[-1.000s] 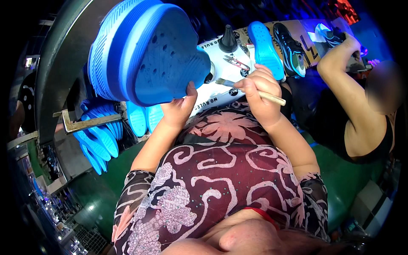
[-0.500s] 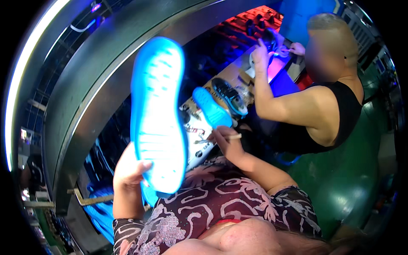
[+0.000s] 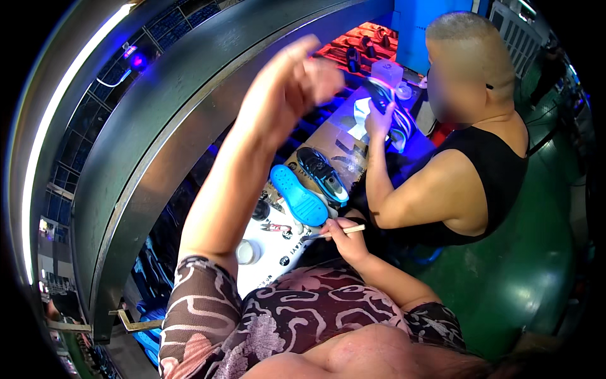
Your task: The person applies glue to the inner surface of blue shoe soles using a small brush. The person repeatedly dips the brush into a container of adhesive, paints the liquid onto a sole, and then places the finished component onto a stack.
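My left hand [image 3: 293, 85] is raised high over the dark racks beyond the bench, somewhat blurred. Its fingers look loosely curled and apart, and no object shows in it. Low in front of me, my right hand [image 3: 346, 239] is closed around a brush [image 3: 357, 228] with a pale handle. Just beyond those fingers a bright blue shoe sole [image 3: 299, 196] lies on the bench. Right beside the sole rests a black shoe [image 3: 322, 174] with a blue edge. Nearer to me, a round white pot [image 3: 247, 252] stands on the white printed sheet [image 3: 270, 260].
A curved metal housing [image 3: 158, 139] arches along the left. At my right a co-worker [image 3: 454, 170] holds a dark shoe [image 3: 382, 95] under violet light. Red-lit shoes [image 3: 366, 47] sit far back. A red-handled tool [image 3: 276, 227] lies near a black container [image 3: 261, 210].
The large blue sole has left my left hand and is out of sight. That hand has gone up and away from me. My right hand still grips the brush. The co-worker's hands have shifted.
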### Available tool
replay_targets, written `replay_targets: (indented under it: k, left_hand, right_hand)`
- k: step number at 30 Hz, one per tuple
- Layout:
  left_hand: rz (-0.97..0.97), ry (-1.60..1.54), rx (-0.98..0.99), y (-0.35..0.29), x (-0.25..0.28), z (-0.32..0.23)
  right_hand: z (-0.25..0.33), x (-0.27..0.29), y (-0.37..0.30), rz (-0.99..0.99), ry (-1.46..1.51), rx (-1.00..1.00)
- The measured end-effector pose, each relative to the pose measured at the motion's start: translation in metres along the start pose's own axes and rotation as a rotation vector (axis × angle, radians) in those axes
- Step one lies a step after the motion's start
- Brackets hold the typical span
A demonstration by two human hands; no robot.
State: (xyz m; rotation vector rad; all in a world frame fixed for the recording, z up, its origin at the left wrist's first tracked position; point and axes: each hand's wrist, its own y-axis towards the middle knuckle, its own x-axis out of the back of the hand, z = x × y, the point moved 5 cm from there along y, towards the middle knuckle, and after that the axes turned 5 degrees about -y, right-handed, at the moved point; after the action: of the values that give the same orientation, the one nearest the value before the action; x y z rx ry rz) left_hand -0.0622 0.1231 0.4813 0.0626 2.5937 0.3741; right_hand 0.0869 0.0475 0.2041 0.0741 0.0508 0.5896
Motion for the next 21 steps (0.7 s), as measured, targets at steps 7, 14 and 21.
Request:
replay_targets:
  k: [7, 14, 21]
  left_hand:
    - [0.472, 0.580, 0.138, -0.152, -0.016, 0.013]
    - [0.542, 1.107, -1.021, -0.207, -0.103, -0.036]
    - [0.090, 1.039, -0.784, -0.278, -0.005, -0.046]
  right_hand:
    - [-0.006, -0.021, 0.006, 0.008, -0.039, 0.077]
    - [-0.013, -0.055, -0.006, 0.170, -0.067, -0.055]
    - [0.028, -0.078, -0.015, 0.196, -0.235, 0.104]
